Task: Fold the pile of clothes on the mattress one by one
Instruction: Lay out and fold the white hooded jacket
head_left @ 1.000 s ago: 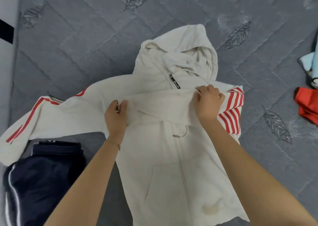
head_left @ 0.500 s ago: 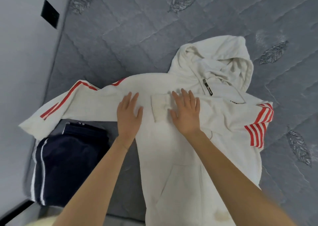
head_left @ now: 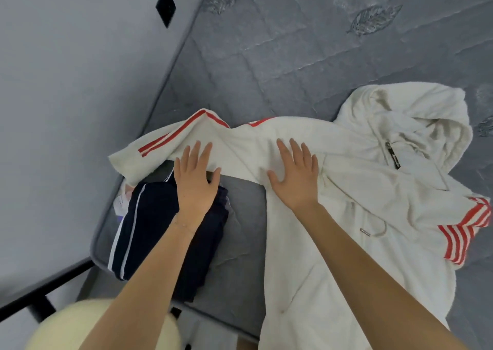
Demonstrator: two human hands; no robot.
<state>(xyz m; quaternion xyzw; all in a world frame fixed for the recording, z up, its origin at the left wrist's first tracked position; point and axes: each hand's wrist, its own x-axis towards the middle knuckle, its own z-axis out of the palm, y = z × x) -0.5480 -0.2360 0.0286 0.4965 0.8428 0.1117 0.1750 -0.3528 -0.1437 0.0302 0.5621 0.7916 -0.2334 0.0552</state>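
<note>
Right sleeve now folded across chest, red-striped fold lying at hoodie's right side. One side done, by my read.

Both hands have gone from pinching to flat, then slid left. Left hand lies open, fingers straight, on outstretched left sleeve. Right hand lies open, pressing left shoulder area.

White hoodie lies face-up on mattress, sleeve reaching towards left edge. Folded navy garment sits at near left corner, partly under left wrist.

Likely next: left sleeve in.
</note>
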